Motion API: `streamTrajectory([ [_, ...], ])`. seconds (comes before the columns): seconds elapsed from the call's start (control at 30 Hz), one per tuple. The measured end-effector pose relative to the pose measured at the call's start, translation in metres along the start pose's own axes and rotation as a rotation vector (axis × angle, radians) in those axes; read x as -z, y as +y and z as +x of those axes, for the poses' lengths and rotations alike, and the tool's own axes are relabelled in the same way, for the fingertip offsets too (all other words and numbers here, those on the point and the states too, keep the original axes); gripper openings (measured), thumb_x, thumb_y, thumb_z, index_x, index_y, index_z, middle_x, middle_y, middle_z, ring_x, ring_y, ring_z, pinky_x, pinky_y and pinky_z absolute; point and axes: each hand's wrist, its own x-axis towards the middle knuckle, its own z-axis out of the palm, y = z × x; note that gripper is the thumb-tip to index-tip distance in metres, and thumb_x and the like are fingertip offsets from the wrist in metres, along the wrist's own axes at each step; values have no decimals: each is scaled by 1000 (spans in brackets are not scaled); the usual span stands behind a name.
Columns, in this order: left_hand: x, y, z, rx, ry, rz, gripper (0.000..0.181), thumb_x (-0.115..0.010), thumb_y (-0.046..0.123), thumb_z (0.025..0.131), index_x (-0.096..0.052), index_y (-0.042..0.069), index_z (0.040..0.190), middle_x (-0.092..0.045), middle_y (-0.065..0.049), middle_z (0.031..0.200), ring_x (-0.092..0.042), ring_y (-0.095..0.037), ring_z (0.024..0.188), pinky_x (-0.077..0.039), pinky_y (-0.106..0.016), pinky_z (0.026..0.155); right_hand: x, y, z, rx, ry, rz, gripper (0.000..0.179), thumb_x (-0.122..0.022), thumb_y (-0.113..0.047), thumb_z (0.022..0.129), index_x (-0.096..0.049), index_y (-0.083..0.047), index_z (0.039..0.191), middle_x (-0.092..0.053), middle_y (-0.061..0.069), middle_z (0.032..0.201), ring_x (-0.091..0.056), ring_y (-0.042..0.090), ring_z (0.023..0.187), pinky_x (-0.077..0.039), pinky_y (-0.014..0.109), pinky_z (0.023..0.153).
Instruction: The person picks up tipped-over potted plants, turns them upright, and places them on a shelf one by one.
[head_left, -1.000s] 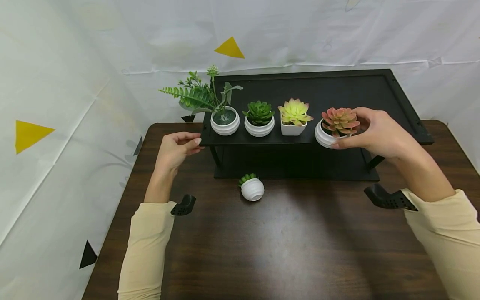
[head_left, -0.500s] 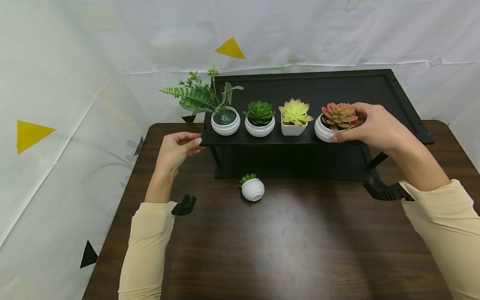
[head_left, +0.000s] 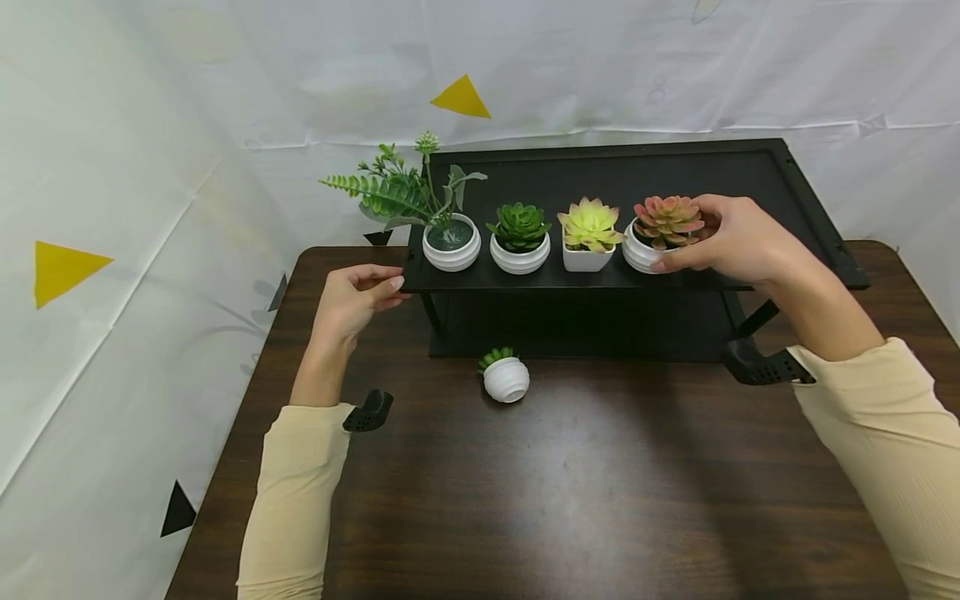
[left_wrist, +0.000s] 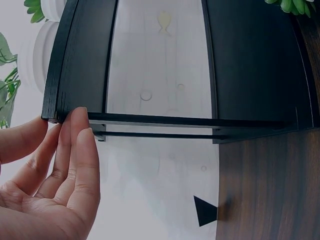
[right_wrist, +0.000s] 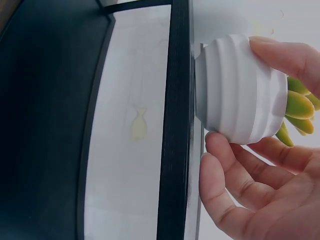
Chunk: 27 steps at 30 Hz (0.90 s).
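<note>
My right hand point(head_left: 731, 242) grips a round white pot with a reddish succulent point(head_left: 667, 221) between thumb and fingers. In the right wrist view the ribbed white pot point(right_wrist: 240, 90) sits right at the top board of the black two-tier shelf point(right_wrist: 175, 125). At the shelf's front left corner my left hand point(head_left: 352, 300) pinches the board's edge, thumb above and fingers beneath, as the left wrist view shows. To the left of the held pot stand a yellow-green succulent in a square pot point(head_left: 587, 235), a dark green succulent point(head_left: 520, 237) and a leafy fern-like plant point(head_left: 450, 237).
A small potted green succulent point(head_left: 506, 377) lies tipped over on the brown wooden table point(head_left: 570, 483), before the shelf's lower board point(head_left: 585, 325). White sheeting point(head_left: 600, 67) hangs behind and at the left. Both sleeves carry black wrist mounts point(head_left: 367, 411).
My right hand has moved the reddish succulent back and to the left, from the shelf's front edge to beside the yellow-green one. My left hand stays at the corner.
</note>
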Motion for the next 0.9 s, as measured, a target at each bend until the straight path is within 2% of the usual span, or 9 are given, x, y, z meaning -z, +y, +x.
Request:
streamTrajectory([
  [0.23, 0, 0, 0, -4, 1, 1, 28, -60, 6, 89, -59, -11, 111, -59, -14, 100, -65, -15, 77, -53, -29, 78, -2, -1, 4, 11, 4, 20, 71, -79, -30, 72, -43, 0, 126, -53, 12, 107, -53, 14, 80, -49, 25, 65],
  [0.67, 0, 1, -1, -1, 2, -2, 28, -59, 5, 89, -59, -10, 112, -58, -15, 103, -65, -16, 78, -53, -30, 80, -4, 2, 4, 27, 14, 29, 69, -78, -27, 73, -43, 0, 126, -53, 13, 108, -50, 19, 87, -46, 23, 64],
  [0.9, 0, 0, 0, -1, 2, 6, 28, -59, 5, 89, -59, -10, 112, -58, -16, 103, -65, -19, 81, -53, -30, 80, -6, 4, 4, 25, 15, 53, 70, -78, -27, 74, -42, -1, 127, -53, 13, 111, -48, 19, 93, -44, 26, 70],
])
